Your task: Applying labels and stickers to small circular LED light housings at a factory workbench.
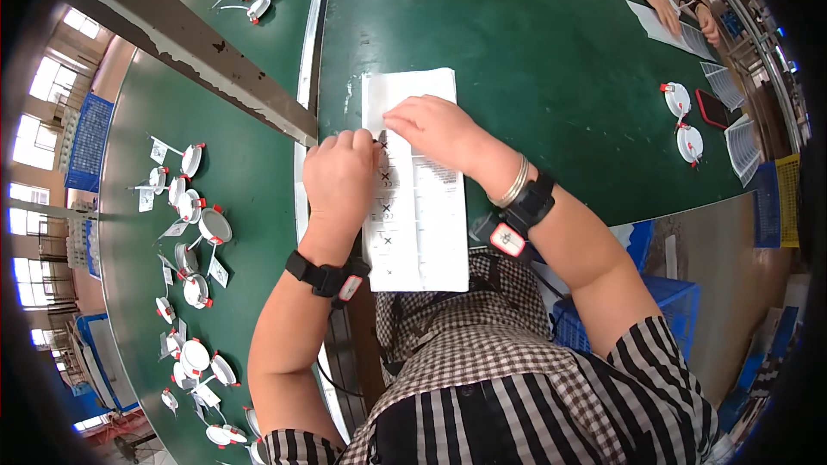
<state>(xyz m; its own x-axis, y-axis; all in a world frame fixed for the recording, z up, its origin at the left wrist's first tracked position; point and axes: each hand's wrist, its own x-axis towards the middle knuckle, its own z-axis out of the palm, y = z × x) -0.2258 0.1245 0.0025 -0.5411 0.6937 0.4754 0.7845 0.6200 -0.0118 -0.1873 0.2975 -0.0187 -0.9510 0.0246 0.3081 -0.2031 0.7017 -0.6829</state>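
the sheet [441, 237] is on the green bench [534, 52], just right of the foot of the post [202, 53], its near end reaching past the bench edge in front of the checked apron [469, 336]. it is white, a long narrow rectangle with nearly straight sides, and a crease runs down its length, parting it into two strips. the left strip carries a column of black crosses with small dark marks beside some of them; the right one shows faint lines and a patch of fine print, too small to make out. its far end looks blank. the left hand [336, 176], beside the post's foot, bends over the sheet's left edge, fingers curled in; its grip is narrow, but i cannot tell what it holds. the right hand [439, 133], farther right of the post, lies across the sheet's far half, fingers close together; whether its grip pinches paper i cannot tell. left of the post lie many round white lamps [215, 226] with red clips; two more are well to its right.
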